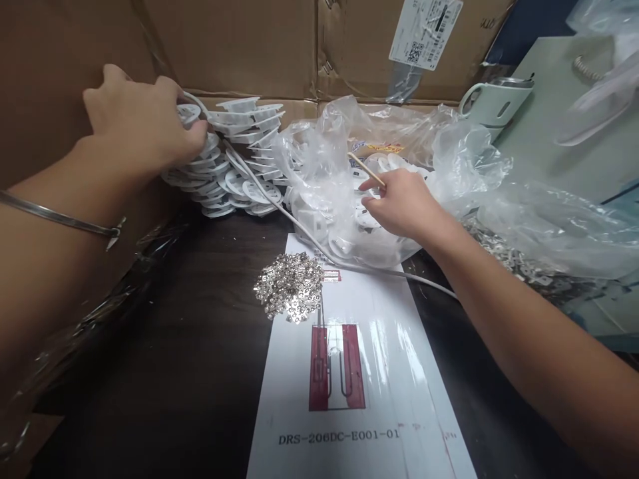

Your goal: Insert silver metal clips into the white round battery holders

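My left hand [142,120] is at the top of stacked white plastic discs [210,176] at the back left, its fingers curled over a disc's edge and partly hidden. In my right hand [402,199] a thin wooden stick [367,169] is pinched, pointing up and left. That hand is over an open clear plastic bag [319,156] holding more white round parts [367,216]. A pile of small shiny metal pieces [289,286] lies nearer, partly on a white printed sheet [344,426].
A white cable [319,246] runs across in front of the discs and bag. Cardboard boxes [239,50] stand behind. At the right are a pale green mug [499,103] and a plastic bag with metal parts [524,266]. The table [174,372] is dark.
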{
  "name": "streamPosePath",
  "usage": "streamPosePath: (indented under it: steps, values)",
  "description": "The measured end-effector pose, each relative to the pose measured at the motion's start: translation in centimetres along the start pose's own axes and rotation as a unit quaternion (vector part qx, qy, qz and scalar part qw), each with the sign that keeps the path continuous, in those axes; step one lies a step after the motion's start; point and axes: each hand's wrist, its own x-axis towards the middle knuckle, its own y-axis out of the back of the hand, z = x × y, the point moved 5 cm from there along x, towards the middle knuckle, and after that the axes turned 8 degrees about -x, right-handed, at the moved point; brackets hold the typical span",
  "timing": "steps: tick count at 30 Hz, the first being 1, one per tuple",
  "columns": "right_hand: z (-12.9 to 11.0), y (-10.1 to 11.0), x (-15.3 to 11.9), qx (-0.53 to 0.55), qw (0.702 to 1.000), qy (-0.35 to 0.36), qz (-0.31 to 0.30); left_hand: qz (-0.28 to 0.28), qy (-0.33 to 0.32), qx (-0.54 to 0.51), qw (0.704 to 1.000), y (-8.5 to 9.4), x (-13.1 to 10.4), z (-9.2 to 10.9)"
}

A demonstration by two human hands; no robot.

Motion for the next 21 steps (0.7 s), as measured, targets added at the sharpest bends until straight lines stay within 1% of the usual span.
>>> streamPosePath:
  steps: [2, 3, 4, 5, 6, 7, 8, 9, 10, 11, 14, 17, 18, 19, 21]
  values:
    - [0.8, -1.1, 1.4, -0.043, 0.998, -0.039, -0.041, 0.021, 0.013, -0.014, 1.0, 0.6, -0.4, 0.0]
    - [1.1, -1.8, 1.9, -0.057, 0.995, -0.056, -0.059, 0.042, 0.019, -0.026, 0.999, 1.0, -0.8, 0.0]
    - [1.3, -2.4, 2.3, -0.065, 0.992, -0.069, -0.08, 0.064, 0.029, -0.041, 0.997, 1.5, -1.3, 0.0]
    - [1.4, -3.0, 2.6, -0.067, 0.99, -0.077, -0.101, 0.101, 0.049, -0.059, 0.992, 2.0, -2.0, -0.2]
    - [1.4, -3.6, 2.8, -0.065, 0.987, -0.08, -0.12, 0.132, 0.049, -0.078, 0.987, 2.5, -2.7, -0.2]
    - [1.3, -4.1, 3.0, -0.063, 0.986, -0.08, -0.134, 0.148, 0.05, -0.093, 0.983, 2.8, -3.5, -0.2]
    - [1.2, -4.5, 3.1, -0.062, 0.985, -0.08, -0.141, 0.168, 0.048, -0.105, 0.979, 3.1, -4.3, -0.1]
    - [1.2, -4.8, 3.2, -0.064, 0.985, -0.082, -0.141, 0.17, 0.034, -0.108, 0.979, 3.1, -5.0, 0.2]
    - [1.2, -5.0, 3.3, -0.068, 0.985, -0.084, -0.135, 0.189, 0.042, -0.113, 0.975, 3.2, -5.7, 0.2]
    - [1.3, -5.2, 3.4, -0.073, 0.985, -0.087, -0.128, 0.19, 0.043, -0.115, 0.974, 3.1, -6.2, 0.3]
    - [1.8, -5.7, 3.5, -0.078, 0.984, -0.108, -0.116, 0.161, 0.038, -0.119, 0.979, 2.2, -6.9, 0.5]
    - [2.4, -5.8, 3.5, -0.067, 0.982, -0.138, -0.107, 0.107, 0.045, -0.12, 0.986, 0.7, -6.8, 0.1]
    - [2.6, -5.7, 3.4, -0.062, 0.982, -0.148, -0.104, 0.094, 0.038, -0.121, 0.987, 0.3, -6.7, 0.0]
    - [2.6, -5.6, 3.4, -0.056, 0.981, -0.156, -0.101, 0.091, 0.024, -0.125, 0.988, 0.1, -6.6, -0.1]
    - [2.6, -5.4, 3.1, -0.042, 0.979, -0.17, -0.101, 0.112, -0.008, -0.141, 0.984, 0.1, -6.8, -0.3]
